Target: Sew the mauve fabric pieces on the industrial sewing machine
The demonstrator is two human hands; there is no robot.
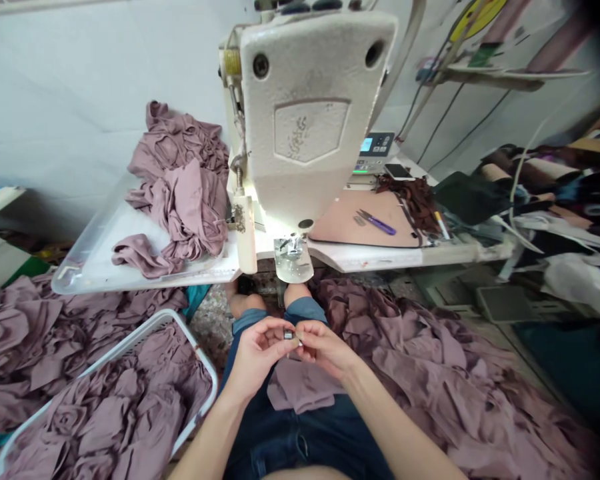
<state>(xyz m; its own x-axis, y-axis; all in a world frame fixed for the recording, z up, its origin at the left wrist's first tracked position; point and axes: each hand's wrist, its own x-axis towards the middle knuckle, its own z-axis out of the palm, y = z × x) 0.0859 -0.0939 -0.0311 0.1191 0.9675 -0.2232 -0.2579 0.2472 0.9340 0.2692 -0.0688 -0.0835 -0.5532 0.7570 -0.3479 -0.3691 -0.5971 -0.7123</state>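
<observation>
Over my lap, my left hand (265, 345) pinches a small shiny metal bobbin case (289, 334) between thumb and fingers. My right hand (325, 343) meets it there, its thumb and fingertips pressed together beside the metal; what they grip is too small to make out. Below both hands a folded mauve cloth piece (303, 387) lies on my thighs. Just ahead stands the white sewing machine (305, 127), its head facing me. Its needle area and metal plate (294, 261) are lit, a short way beyond my fingers.
Mauve fabric (185, 193) is heaped on the table's left side. A white basket (207, 363) full of mauve pieces stands at my left. More mauve cloth (430, 360) covers the floor at right. Purple-handled snips (377, 222) and a phone (399, 172) lie right of the machine.
</observation>
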